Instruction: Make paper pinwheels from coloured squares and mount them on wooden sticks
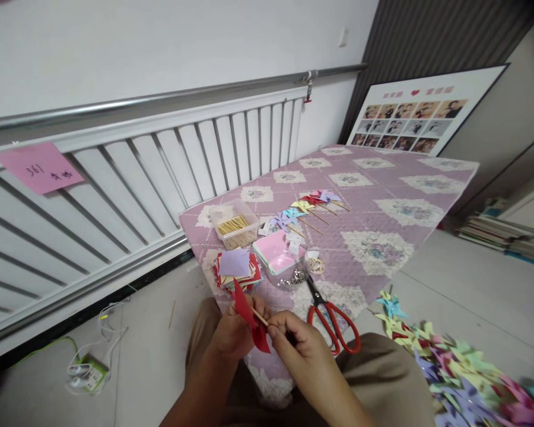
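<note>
Red paper pinwheel (250, 323) pinched between two hands above the lap.

Gripped by left hand (235, 335) on the folded red paper, with right hand (299, 344) closed on the thin wooden stick (260, 318) poking through it. Just beyond the right hand, red-handled scissors (333, 323) on the quilted table (382, 207); past the left, stacked paper squares (235, 268). Farther right, heaped finished pinwheels (463, 379).

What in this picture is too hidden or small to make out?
- Head view: the red paper is partly covered by the left hand and right hand.
- The writing on the pink note is too small to read.
- The pinwheel pile is cut off by the lower right edge.
</note>
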The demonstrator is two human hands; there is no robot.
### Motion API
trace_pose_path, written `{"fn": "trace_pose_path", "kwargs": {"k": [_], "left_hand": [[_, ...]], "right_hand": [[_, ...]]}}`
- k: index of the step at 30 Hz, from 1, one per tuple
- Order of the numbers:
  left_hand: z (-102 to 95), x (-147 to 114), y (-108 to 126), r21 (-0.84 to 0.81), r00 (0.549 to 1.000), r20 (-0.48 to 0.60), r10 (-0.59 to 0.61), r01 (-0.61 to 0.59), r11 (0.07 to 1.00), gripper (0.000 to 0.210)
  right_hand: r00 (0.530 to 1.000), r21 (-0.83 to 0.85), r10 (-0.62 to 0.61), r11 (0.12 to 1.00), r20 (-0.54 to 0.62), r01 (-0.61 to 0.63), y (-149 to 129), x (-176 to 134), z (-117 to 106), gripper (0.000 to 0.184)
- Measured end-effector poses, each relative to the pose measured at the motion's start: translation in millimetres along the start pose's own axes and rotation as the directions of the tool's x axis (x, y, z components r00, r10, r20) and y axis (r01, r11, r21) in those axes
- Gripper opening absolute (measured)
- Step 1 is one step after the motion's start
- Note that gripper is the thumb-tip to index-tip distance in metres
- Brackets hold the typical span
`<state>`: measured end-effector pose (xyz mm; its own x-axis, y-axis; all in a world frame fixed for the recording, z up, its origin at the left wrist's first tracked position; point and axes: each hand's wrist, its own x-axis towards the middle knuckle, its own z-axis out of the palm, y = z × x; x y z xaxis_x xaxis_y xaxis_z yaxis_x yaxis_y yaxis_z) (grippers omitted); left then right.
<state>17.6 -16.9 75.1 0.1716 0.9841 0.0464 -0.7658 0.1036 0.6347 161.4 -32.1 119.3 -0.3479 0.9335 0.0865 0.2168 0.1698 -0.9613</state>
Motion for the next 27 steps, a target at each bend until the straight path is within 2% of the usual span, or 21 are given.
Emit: {"fn": "trace_pose_path", "kwargs": {"k": [5,11,18,27], "left_hand": [[3.8,0,2,0.009,0.998,-0.004,0.056,-0.055,0.998,0.035],[-1.1,1,0,-0.048,0.998,0.033,0.048,-0.047,0.998,0.032],[0.1,0,1,-0.025,0.998,0.027,0.059,-0.059,0.998,0.035],[-8.1,0,-3,-0.043,0.997,0.044,0.060,-0.058,0.997,0.036]], "right_hand": [[1.000,-0.005,0.010,1.000,0.006,-0.010,0,0,1,0.021],[1.000,0.010,-0.015,1.000,-0.012,0.015,1,0,3,0.021],[1.000,-0.018,-0.004,1.000,-0.012,0.004,1,0,5,0.022],[0.999,-0.032,-0.028,0.999,-0.030,0.028,4,-1,7,0.020]]}}
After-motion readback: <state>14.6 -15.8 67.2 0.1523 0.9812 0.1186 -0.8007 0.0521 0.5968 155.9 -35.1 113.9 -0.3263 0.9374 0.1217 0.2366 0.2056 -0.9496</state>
